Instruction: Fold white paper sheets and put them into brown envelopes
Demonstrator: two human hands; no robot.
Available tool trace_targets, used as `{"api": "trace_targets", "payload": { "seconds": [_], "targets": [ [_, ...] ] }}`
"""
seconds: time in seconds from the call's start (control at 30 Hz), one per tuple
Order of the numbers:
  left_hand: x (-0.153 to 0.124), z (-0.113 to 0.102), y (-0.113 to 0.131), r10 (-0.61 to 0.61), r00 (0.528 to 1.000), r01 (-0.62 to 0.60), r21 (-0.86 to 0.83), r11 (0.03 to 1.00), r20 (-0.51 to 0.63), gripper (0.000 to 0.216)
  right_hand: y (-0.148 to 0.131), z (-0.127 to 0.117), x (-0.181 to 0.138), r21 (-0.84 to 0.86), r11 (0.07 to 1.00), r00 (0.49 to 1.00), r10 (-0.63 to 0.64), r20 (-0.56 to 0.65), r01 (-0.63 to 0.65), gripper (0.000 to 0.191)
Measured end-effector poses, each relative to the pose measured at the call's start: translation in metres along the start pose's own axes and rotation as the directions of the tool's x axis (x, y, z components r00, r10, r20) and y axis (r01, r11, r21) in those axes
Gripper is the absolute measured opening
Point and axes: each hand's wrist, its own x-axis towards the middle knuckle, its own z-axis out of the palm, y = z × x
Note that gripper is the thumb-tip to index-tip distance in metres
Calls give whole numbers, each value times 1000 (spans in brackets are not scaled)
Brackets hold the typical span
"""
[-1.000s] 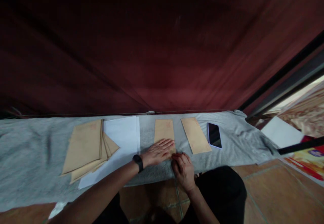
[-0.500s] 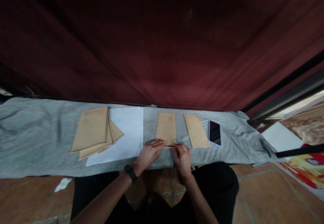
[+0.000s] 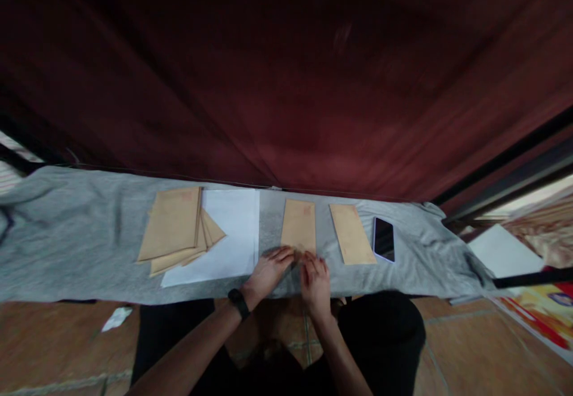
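A brown paper envelope [image 3: 299, 222] lies upright in front of me on the grey cloth. My left hand [image 3: 271, 269] holds the left part of its near edge, fingers close together. At the right part of that edge, the bent fingers of my right hand [image 3: 316, 278] grip the paper. The edge itself is partly hidden under my fingertips. A second brown envelope [image 3: 353, 234] lies slightly slanted to the right, apart from my hands.
Left of my hands, several brown envelopes [image 3: 172, 223] are stacked and fanned, overlapping white paper sheets [image 3: 235, 223]. A phone [image 3: 384, 239] lies right of the second envelope. The grey cloth [image 3: 111, 282] covers the narrow surface; a dark red curtain [image 3: 286, 115] hangs behind it.
The right hand has shifted slightly left along the near edge, so my fingertips are closer together. The whole view has drifted a little.
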Motion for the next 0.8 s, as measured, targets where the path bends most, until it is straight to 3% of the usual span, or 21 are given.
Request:
{"api": "trace_targets", "payload": {
  "seconds": [0.07, 0.17, 0.57, 0.8],
  "targets": [
    [0, 1, 1, -4, 1000, 4, 18, 1000, 5, 43, -15, 5, -6, 19, 998, 996, -59, 70, 58, 39],
    [-2, 3, 2, 10, 1000, -10, 51, 999, 13, 45, -26, 11, -14, -73, 997, 996, -13, 93, 20, 44],
    [-23, 7, 13, 17, 1000, -13, 181, 983, -21, 50, 13, -12, -30, -246, 968, 995, 76, 66, -58, 46],
    [-28, 15, 13, 43, 999, -35, 242, 970, -27, 51, -7, -7, -20, -203, 977, 994, 80, 69, -65, 46]
  ]
}}
